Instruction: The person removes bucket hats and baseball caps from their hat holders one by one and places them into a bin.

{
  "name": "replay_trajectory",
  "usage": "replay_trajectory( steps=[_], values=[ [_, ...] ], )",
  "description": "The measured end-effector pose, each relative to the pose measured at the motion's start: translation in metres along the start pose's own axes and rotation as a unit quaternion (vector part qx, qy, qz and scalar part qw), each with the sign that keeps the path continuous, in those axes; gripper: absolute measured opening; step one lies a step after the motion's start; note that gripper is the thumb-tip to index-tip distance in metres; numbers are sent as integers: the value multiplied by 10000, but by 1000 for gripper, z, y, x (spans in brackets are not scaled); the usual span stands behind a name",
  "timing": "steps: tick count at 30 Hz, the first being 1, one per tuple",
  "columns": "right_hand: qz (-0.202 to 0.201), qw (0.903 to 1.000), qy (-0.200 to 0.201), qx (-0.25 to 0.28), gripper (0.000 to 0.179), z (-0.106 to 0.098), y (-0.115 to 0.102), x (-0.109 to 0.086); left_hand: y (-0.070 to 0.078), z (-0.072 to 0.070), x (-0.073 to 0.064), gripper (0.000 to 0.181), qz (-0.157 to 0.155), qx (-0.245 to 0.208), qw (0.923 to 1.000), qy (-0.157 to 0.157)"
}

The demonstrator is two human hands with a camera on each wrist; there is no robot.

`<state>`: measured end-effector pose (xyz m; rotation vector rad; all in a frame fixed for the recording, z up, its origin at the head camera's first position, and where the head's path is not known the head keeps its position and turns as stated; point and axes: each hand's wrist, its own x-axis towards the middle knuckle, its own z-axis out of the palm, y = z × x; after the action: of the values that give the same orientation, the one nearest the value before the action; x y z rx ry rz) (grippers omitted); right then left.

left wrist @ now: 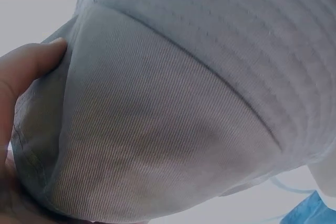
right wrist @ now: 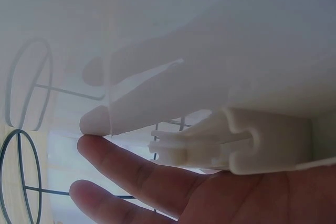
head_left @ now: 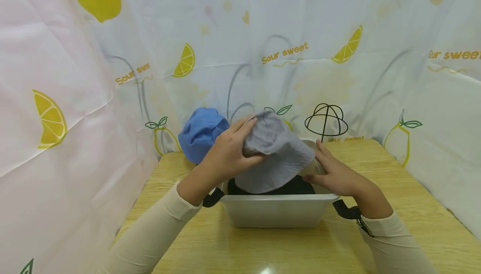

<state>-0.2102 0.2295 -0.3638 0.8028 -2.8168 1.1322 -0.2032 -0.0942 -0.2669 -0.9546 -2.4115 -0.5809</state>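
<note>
L grip pinching gray hat above bin. R grip spread at bin's R edge. Bench surface extends L/R of bin.

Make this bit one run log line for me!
left hand: holds grey cloth bucket hat over white plastic tub | right hand: touches tub's right side | black wire dome stand: bare

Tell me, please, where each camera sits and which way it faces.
Head: worn on the head, facing forward and down at the gray hat, blue hat and white tub; left hand, right hand and sleeves show.
Left wrist: worn there, facing the gray hat closely; the thumb shows at the left edge.
Right wrist: worn there, facing the white tub's side; fingers show below.
Shared: head and left wrist both show the gray hat.
</note>
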Motion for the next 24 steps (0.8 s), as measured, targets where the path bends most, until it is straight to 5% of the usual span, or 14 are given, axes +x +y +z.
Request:
replay_trajectory(
  steps=[24],
  values=[
    [431,9990,-97,-44,96,-3,-6,-4,-5,2,7,75,-179,110,9922,-1230]
  ],
)
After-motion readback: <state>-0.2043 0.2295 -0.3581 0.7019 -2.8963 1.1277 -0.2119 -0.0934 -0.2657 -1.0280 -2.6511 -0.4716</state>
